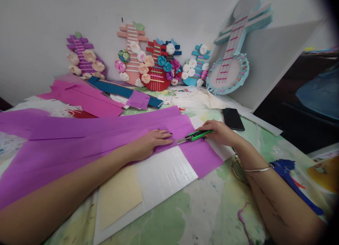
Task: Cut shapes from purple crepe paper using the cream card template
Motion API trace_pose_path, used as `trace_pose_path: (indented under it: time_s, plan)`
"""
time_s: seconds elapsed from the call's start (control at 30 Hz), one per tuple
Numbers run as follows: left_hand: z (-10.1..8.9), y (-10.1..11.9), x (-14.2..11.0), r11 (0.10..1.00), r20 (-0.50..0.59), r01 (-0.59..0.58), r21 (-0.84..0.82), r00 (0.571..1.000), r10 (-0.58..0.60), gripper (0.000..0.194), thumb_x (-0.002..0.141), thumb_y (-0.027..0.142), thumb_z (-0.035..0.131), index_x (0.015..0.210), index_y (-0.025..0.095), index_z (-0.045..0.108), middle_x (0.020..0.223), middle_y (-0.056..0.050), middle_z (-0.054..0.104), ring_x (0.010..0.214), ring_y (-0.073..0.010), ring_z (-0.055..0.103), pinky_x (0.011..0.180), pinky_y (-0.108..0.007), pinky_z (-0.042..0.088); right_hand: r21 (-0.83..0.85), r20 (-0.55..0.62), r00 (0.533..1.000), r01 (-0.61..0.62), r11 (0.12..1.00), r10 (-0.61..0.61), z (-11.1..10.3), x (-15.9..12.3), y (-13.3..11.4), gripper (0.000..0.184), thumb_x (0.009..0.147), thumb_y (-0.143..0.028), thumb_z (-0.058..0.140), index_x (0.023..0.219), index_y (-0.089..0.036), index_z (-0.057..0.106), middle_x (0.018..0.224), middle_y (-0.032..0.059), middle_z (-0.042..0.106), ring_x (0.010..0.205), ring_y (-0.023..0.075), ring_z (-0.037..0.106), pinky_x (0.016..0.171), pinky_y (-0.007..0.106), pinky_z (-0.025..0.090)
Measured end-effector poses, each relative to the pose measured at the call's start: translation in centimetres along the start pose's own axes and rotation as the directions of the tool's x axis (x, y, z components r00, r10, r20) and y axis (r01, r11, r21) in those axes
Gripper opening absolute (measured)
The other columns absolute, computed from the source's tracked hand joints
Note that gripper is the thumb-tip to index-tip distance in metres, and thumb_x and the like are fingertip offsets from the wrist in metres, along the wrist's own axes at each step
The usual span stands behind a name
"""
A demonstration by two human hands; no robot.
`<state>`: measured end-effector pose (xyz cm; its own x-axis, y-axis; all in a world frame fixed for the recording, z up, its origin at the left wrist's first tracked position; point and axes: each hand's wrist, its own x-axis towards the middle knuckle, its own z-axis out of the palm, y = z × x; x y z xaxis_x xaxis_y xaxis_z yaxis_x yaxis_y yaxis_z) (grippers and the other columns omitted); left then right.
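Observation:
A long sheet of purple crepe paper (106, 128) stretches from the left across a white board (165, 174). My left hand (148, 144) lies flat on the paper near its right part, fingers stretched out and a little apart. In my right hand (218, 130) is a green and black utility knife (197, 135), its silver blade pointing left and touching or just above the paper, close to my left fingertips. Beyond the blade, a purple flap (200, 158) hangs over the board's right end onto the table. A cream paper piece (122, 195) lies on the board's near left.
A black phone (233, 119) lies beyond my right wrist. A blue tool (293, 185), probably a glue gun, is by my right forearm. Pink paper (84, 96) and a dark blue strip (127, 91) lie behind. Several decorated paper guitars (156, 73) lean against the wall.

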<state>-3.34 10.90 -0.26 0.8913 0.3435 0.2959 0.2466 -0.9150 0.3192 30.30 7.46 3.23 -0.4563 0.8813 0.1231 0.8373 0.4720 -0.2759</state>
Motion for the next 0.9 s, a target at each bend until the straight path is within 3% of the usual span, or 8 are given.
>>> trace_pose_path:
  time_s: [0.27,0.5,0.9]
  plan:
    - [0.1,-0.2,-0.1,1.0,0.018,0.002,0.011,1.0,-0.002,0.054,0.093,0.003,0.035,0.137,0.03,0.048,0.145,-0.006,0.046,0.138,-0.0221,0.037,0.113,-0.053,0.03,0.031,0.046,0.999,0.017,0.999,-0.018,-0.7,-0.4,0.2,0.038,0.079,-0.016,0.058,0.11,-0.031,0.073,0.095,0.0037,0.071,0.086,0.0216,0.062,0.079,0.033,0.046]
    - [-0.1,-0.2,-0.2,0.999,0.041,0.013,0.037,0.999,-0.014,0.055,0.093,0.003,0.035,0.14,0.03,0.045,0.147,-0.006,0.043,0.139,-0.0213,0.035,0.114,-0.052,0.028,0.021,-0.027,0.999,-0.026,0.999,0.026,-0.6,-0.6,0.5,0.038,0.076,-0.013,0.06,0.109,-0.027,0.074,0.098,0.0062,0.07,0.09,0.0231,0.061,0.08,0.034,0.046]
    - [0.3,-0.1,-0.7,0.995,0.01,0.062,0.076,0.998,-0.063,0.056,0.091,0.005,0.037,0.141,0.028,0.044,0.149,-0.004,0.04,0.141,-0.0216,0.031,0.115,-0.049,0.03,0.027,-0.038,0.999,-0.022,0.999,0.023,0.3,0.0,0.0,0.037,0.08,-0.016,0.061,0.114,-0.027,0.071,0.1,0.007,0.069,0.095,0.025,0.061,0.081,0.035,0.046]
